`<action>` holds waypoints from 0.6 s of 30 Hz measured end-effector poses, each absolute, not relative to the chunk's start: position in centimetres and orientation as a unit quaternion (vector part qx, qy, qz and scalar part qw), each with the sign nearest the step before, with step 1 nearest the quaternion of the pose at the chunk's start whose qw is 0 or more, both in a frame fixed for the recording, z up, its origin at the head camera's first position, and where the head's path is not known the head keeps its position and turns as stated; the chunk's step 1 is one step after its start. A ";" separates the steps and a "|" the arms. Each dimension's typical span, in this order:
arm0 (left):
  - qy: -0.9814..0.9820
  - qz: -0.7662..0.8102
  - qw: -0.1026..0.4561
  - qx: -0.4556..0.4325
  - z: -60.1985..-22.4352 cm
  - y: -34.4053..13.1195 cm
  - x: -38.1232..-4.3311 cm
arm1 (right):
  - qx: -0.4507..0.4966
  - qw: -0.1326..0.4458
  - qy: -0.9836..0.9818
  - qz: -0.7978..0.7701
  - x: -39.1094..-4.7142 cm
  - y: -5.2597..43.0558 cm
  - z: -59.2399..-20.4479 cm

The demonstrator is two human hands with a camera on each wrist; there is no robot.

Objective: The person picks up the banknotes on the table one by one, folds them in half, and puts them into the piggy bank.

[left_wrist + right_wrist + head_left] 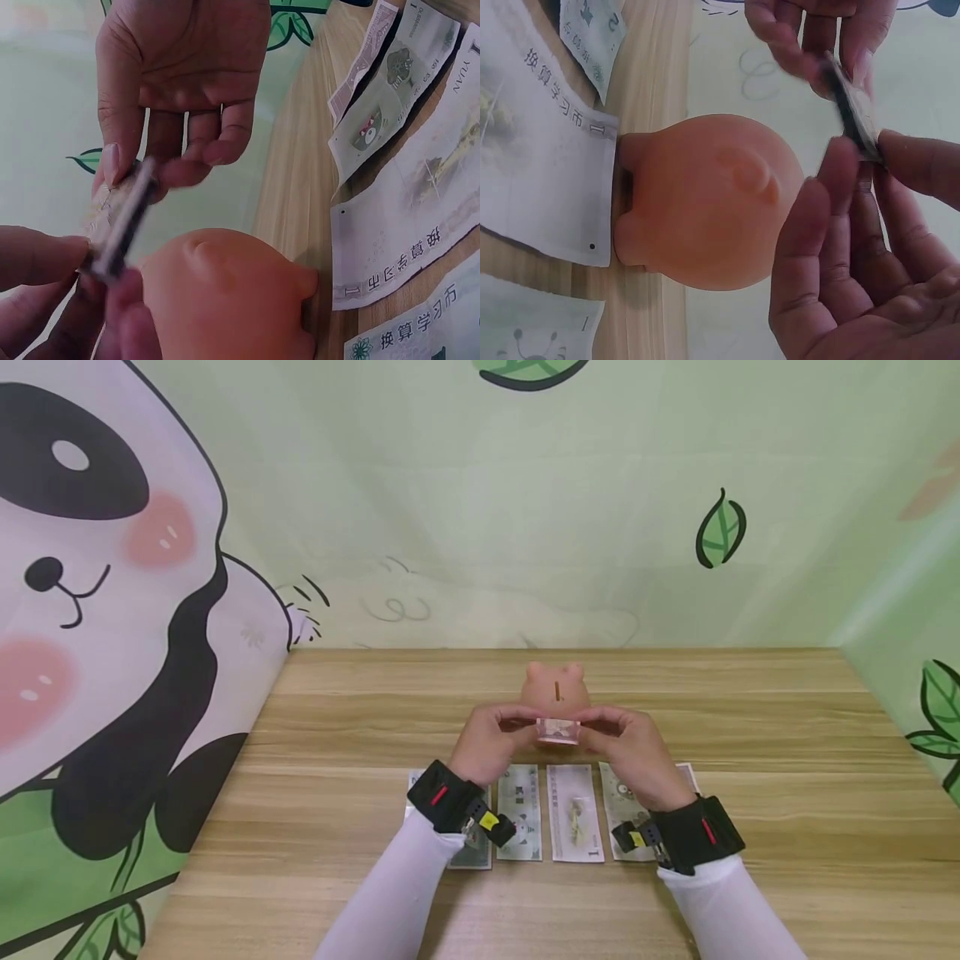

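Between both hands is a small folded pinkish play banknote (558,732), held in front of the orange piggy bank (551,695). My left hand (486,743) pinches its left end, and my right hand (639,753) pinches its right end, thumbs on the near side. In the left wrist view the folded note (120,221) looks like a narrow strip with a dark edge, slightly blurred. The right wrist view shows the same strip (855,112) beside the rounded back of the piggy bank (705,202). A coin slot shows on top of the bank in the head view.
Several play banknotes lie flat in a row below the hands, among them a pale one-yuan note (576,814) and a greenish note (519,827). The wrists partly cover the outer notes. A printed cloth backdrop (480,527) rises behind the wooden table (787,735).
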State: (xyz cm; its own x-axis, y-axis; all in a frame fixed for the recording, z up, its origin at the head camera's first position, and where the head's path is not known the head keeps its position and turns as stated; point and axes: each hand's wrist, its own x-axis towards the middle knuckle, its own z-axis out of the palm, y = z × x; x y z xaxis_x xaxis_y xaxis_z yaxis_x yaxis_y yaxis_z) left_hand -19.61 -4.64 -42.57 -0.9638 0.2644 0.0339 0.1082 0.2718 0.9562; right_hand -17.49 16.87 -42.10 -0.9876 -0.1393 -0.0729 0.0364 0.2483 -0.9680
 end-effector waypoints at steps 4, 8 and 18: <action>0.790 0.597 0.081 0.116 -42.5 -4.8 -19.6 | -0.035 0.081 0.772 -0.630 -17.6 16.9 -42.1; 0.779 0.610 0.084 0.116 -42.5 -4.8 -19.6 | -0.037 0.084 0.765 -0.638 -17.7 16.9 -42.1; 0.770 0.620 0.095 0.118 -42.5 -4.8 -19.7 | -0.032 0.076 0.769 -0.634 -17.7 16.9 -42.2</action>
State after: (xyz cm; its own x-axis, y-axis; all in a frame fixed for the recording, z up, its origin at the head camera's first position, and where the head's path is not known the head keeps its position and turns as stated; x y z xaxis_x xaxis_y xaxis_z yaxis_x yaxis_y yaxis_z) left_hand -19.70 -4.84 -42.49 -0.9544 0.2985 0.0001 0.0635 0.2029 0.9771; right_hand -17.67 16.88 -42.16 -0.9864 -0.1456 -0.0767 0.0477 0.1932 -0.9800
